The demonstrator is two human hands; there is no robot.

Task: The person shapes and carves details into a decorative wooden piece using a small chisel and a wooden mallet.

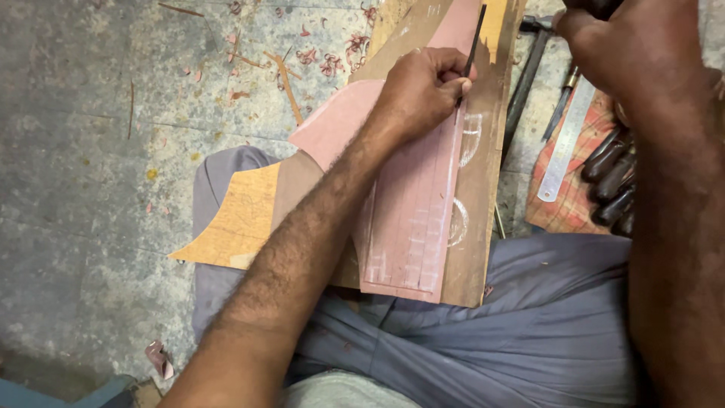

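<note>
A wooden board (472,227) lies across my lap, with a pink flat piece (411,227) on top marked by straight scored lines and white chalk curves beside it. My left hand (423,91) pinches a thin dark blade tool (476,34) held upright against the pink piece's right edge. My right hand (627,45) is raised at the upper right, closed around a dark object (596,6) mostly cut off by the frame's top edge.
A steel ruler (568,136) and several dark-handled tools (612,181) lie on a checked cloth (559,215) to the right. A hammer (529,68) rests beside the board. A tan sheet (238,219) sticks out left; reddish shavings (332,57) litter the concrete floor.
</note>
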